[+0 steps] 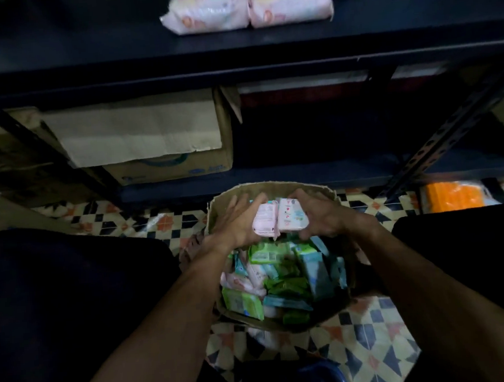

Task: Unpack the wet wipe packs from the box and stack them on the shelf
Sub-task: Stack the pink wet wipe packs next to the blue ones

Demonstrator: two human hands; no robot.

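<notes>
An open cardboard box (274, 187) stands on the tiled floor between my knees, full of green, blue and pink wet wipe packs (283, 278). Above its far end I hold two pink packs (279, 218) side by side. My left hand (235, 224) grips the left one and my right hand (321, 215) grips the right one, fingers curled round their outer edges. Two larger pink packs (246, 6) lie next to each other on the dark shelf (235, 48) above.
The dark metal shelving has a slanted perforated brace (438, 145) at right. A cardboard box (158, 143) with a loose flap sits on the lower left shelf. An orange packet (454, 196) lies on the floor at right. A blue item (320, 377) is near my feet.
</notes>
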